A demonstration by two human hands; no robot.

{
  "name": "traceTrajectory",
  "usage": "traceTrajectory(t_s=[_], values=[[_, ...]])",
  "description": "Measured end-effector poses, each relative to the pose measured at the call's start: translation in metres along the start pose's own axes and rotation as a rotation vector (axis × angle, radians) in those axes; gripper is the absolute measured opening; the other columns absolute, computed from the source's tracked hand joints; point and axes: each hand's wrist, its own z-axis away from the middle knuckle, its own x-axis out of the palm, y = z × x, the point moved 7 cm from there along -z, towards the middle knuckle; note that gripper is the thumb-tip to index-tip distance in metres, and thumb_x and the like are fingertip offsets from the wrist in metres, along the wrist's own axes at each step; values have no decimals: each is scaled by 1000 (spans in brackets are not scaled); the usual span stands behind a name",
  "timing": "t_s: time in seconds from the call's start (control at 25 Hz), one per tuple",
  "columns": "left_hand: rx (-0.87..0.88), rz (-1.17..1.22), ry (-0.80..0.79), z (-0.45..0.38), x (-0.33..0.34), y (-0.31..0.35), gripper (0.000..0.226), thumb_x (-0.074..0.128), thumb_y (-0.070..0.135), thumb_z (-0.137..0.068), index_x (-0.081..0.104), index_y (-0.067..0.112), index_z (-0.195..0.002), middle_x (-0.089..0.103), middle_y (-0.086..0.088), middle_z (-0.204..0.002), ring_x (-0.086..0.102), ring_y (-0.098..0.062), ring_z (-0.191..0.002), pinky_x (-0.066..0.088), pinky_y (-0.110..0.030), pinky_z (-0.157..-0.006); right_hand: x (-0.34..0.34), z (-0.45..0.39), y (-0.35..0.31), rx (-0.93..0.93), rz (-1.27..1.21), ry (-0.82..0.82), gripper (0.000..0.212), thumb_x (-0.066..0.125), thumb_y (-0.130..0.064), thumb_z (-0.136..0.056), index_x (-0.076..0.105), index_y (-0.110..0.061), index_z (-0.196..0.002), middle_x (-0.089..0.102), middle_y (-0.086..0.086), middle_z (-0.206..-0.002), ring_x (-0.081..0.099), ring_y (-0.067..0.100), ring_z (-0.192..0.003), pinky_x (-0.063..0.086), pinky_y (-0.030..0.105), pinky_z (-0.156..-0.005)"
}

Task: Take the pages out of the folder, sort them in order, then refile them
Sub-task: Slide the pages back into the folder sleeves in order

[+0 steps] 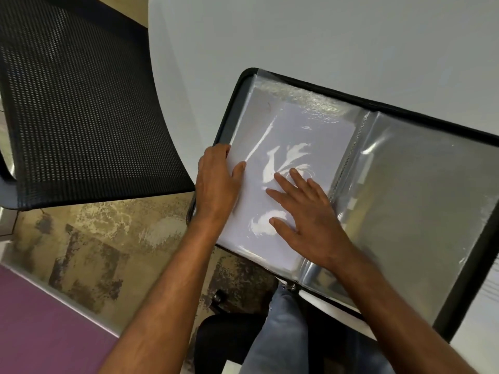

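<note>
Head view, looking down: a black zip-edged folder lies open on a white table, turned at an angle, its near corner hanging over the table's edge above the person's lap. Clear plastic sleeves fill the folder on both sides of its spine. On the folder's left half, a stack of white pages sits in or under a shiny sleeve; whether the pages are fully inside it cannot be told because of glare. The folder's right half shows a clear sleeve over a grey backing.

The left hand grips the folder's left edge, thumb curled over the top of the pages and fingers wrapped around the outer side. The right hand lies flat on the left half, fingers straight and spread, pressing down on the glossy surface just left of the spine; it grasps nothing.

Left of the folder, beyond the table's edge, stands a black mesh chair. Below the folder, the person's knee in blue jeans shows, with a small metal zip pull dangling from the folder's near edge. Mottled tan flooring and a purple patch lie further left of it.
</note>
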Motion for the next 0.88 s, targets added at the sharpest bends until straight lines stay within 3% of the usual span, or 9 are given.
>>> traceTrajectory(t_s=[0.08, 0.28, 0.44, 0.68, 0.88], values=[[-4, -73, 56, 4, 4, 5, 48, 66, 27, -98, 49, 15, -142, 54, -6, -133, 49, -24, -124, 45, -39, -103, -4, 2, 0, -13, -36, 26, 52, 54, -38, -102, 49, -26, -152, 27, -6, -169, 6, 12, -160, 8, 41, -130], [65, -205, 44, 16, 23, 34, 61, 60, 32, -97, 39, 18, -153, 37, -9, -154, 35, -29, -141, 32, -49, -115, -44, 17, 16, 81, -234, 240, 39, 60, -18, -102, 59, -20, -141, 49, -4, -155, 39, 12, -147, 36, 37, -120], [295, -225, -80, 42, 59, 87, 59, 57, 34, -100, 42, 15, -153, 38, -14, -157, 35, -33, -144, 29, -53, -117, -79, 51, 53, 166, -148, 453, 37, 64, -3, -96, 66, -11, -132, 58, 6, -146, 47, 23, -142, 35, 38, -121], [558, -174, -192, 87, 115, 184, 61, 62, 35, -99, 45, 14, -153, 39, -14, -159, 36, -32, -145, 29, -50, -116, -121, 128, 131, 375, -95, 637, 38, 67, -3, -95, 63, -6, -133, 58, 8, -145, 50, 25, -139, 38, 48, -117], [767, -210, -236, 123, 163, 260, 59, 62, 35, -98, 49, 13, -151, 40, -15, -160, 37, -32, -146, 26, -52, -115, -157, 197, 177, 559, -105, 736, 41, 63, -8, -99, 58, -10, -139, 53, 4, -151, 45, 17, -143, 33, 30, -121]])
